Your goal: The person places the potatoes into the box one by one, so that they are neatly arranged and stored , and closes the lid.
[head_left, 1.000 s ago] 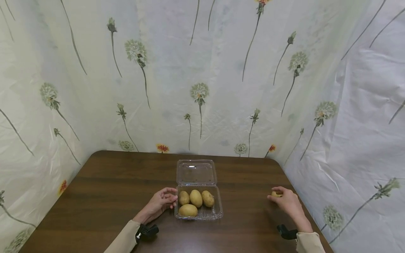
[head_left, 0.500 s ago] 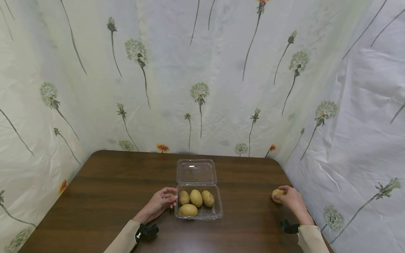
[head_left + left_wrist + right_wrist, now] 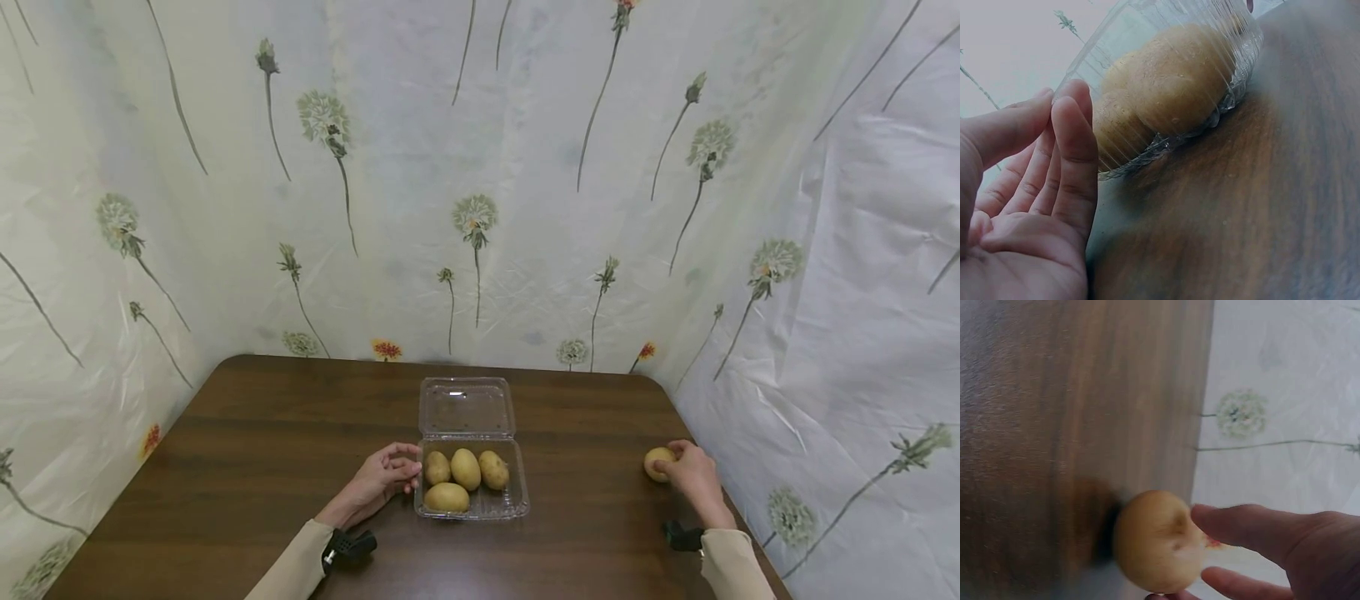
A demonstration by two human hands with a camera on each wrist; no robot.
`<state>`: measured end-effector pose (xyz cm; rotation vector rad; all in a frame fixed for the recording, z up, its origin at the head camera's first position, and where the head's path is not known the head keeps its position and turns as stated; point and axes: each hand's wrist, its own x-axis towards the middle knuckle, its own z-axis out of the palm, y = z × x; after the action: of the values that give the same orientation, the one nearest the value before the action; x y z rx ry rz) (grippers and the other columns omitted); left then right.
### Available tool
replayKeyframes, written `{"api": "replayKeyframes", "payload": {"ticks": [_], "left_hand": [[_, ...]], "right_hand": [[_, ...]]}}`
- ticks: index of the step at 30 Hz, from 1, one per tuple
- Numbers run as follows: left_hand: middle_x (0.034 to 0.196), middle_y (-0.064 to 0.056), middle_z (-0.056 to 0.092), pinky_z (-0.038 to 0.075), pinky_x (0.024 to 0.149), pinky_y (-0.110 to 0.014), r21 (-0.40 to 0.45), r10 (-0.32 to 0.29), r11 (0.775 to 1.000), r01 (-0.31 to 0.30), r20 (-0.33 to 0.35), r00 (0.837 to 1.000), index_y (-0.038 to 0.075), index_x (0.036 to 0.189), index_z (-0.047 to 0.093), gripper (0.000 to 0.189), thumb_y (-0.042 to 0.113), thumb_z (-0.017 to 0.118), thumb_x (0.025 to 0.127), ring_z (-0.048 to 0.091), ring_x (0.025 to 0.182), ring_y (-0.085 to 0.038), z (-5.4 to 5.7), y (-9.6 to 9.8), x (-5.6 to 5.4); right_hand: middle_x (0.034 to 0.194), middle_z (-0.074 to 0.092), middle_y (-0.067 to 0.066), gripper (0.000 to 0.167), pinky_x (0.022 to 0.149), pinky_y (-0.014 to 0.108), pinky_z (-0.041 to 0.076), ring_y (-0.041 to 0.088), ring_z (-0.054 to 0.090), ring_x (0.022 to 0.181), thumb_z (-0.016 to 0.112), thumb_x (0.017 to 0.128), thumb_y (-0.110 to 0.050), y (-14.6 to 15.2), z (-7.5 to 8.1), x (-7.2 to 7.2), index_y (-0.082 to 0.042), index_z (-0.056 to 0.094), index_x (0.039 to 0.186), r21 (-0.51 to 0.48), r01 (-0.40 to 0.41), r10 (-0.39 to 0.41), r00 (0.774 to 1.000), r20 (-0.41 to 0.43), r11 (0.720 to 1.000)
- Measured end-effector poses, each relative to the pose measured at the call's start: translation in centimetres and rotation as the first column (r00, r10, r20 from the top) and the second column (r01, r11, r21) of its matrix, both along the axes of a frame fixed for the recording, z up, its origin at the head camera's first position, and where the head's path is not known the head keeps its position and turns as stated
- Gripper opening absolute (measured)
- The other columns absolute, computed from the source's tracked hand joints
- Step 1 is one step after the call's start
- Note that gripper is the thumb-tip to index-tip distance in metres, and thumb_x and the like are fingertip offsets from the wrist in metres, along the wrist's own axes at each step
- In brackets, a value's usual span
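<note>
Near the middle of the table, a clear plastic clamshell container (image 3: 519,479) stands with its lid (image 3: 467,407) tipped back. Several yellow potatoes (image 3: 466,469) lie inside it, one across the front left. My left hand (image 3: 377,481) pinches the container's left rim between thumb and fingers; the left wrist view shows the fingertips (image 3: 1075,119) at the ribbed wall, potatoes (image 3: 1179,81) behind it. Far to the right, my right hand (image 3: 696,477) grips a single potato (image 3: 657,464), thumb on one side and fingers on the other. In the right wrist view that potato (image 3: 1157,544) casts a dark shadow on the wood.
The dark brown wooden table (image 3: 300,417) has its right edge close to my right hand. A pale curtain (image 3: 480,167) printed with dandelions hangs behind and at both sides. Black wrist devices (image 3: 350,546) sit at both sleeves.
My right hand has shifted right and turned, so the potato, mostly hidden under it before, shows at its left side. The left hand and container stay put.
</note>
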<state>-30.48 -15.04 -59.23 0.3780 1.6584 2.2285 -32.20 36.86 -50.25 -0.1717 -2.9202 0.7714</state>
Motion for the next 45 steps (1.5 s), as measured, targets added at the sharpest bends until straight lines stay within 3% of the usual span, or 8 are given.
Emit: {"api": "replayKeyframes", "payload": {"ticks": [8, 17, 26, 45], "left_hand": [[0.084, 0.002, 0.066, 0.051, 0.064, -0.020, 0.011, -0.007, 1.000, 0.007, 0.011, 1.000, -0.007, 0.130, 0.038, 0.042, 0.006, 0.059, 0.095, 0.063, 0.072, -0.008, 0.0, 0.0, 0.0], [0.084, 0.002, 0.066, 0.051, 0.064, -0.020, 0.016, -0.003, 1.000, 0.002, 0.016, 1.000, -0.007, 0.129, 0.039, 0.042, 0.006, 0.059, 0.095, 0.063, 0.072, -0.009, 0.1, 0.0, 0.1], [0.084, 0.002, 0.066, 0.051, 0.064, -0.019, 0.026, -0.004, 1.000, 0.003, 0.019, 1.000, -0.004, 0.127, 0.041, 0.037, 0.004, 0.057, 0.096, 0.063, 0.072, -0.008, 0.1, 0.1, 0.0], [0.084, 0.002, 0.066, 0.052, 0.064, -0.020, 0.023, -0.006, 1.000, 0.005, 0.022, 1.000, -0.005, 0.129, 0.040, 0.038, 0.004, 0.057, 0.096, 0.063, 0.072, -0.009, 0.1, 0.0, 0.0]], "right_hand": [[0.117, 0.057, 0.037, 0.056, 0.089, 0.059, 0.042, 0.057, 0.049, 0.108, 0.070, 0.083, -0.022, 0.3, -1.3, -0.7, 0.018, 0.053, 0.118, -0.031, 0.067, -0.067, 0.998, 0.000, 0.997], [0.125, 0.051, 0.039, 0.058, 0.090, 0.061, 0.036, 0.061, 0.044, 0.110, 0.067, 0.086, -0.021, -0.2, -2.0, -1.1, 0.018, 0.049, 0.124, -0.055, 0.054, -0.054, 0.999, -0.005, 0.997], [0.128, 0.049, 0.039, 0.054, 0.087, 0.061, 0.042, 0.060, 0.048, 0.109, 0.066, 0.087, -0.019, -0.4, -2.7, -1.2, 0.010, 0.050, 0.128, -0.067, 0.033, -0.035, 0.999, -0.034, 0.997], [0.125, 0.054, 0.036, 0.052, 0.082, 0.057, 0.044, 0.055, 0.052, 0.107, 0.065, 0.087, -0.018, -1.1, -3.2, -1.0, 0.007, 0.051, 0.129, -0.121, 0.086, -0.093, 0.994, -0.055, 0.989]]}}
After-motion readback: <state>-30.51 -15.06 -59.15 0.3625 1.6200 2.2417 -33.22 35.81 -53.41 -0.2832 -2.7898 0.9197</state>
